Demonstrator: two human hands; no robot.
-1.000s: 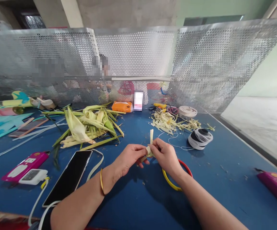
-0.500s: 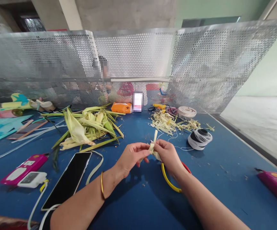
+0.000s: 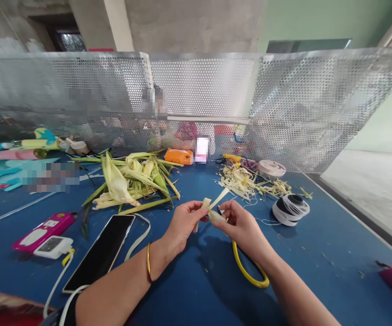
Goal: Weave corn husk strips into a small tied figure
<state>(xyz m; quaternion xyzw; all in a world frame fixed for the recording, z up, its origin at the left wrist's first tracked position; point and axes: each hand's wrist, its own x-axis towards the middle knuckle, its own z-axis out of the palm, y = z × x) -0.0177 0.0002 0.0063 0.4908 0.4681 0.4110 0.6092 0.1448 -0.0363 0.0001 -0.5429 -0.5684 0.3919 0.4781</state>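
My left hand (image 3: 185, 224) pinches pale corn husk strips (image 3: 219, 198) between thumb and fingers above the middle of the table. Opposite it, my right hand (image 3: 243, 224) is closed on the same husk, with its thumb and index finger near the crossing of the strips. One strip end points up and to the right, and another hangs below my left fingers. Under my right hand and wrist shows a yellow loop (image 3: 246, 274); its other parts are hidden, so I cannot tell whether the hand holds it.
A heap of corn husks (image 3: 141, 179) lies at the back left, husk scraps (image 3: 238, 179) at the back right. A thread spool (image 3: 290, 209), a phone (image 3: 99, 253), a magenta power strip (image 3: 45, 233) and an orange packet (image 3: 179, 156) surround the hands. Perforated metal panels (image 3: 203, 86) stand behind.
The husk strips have spread into a crossing shape between my fingers, where before one stood upright. My right hand has turned slightly and its fingers have shifted. The view has tilted up and left.
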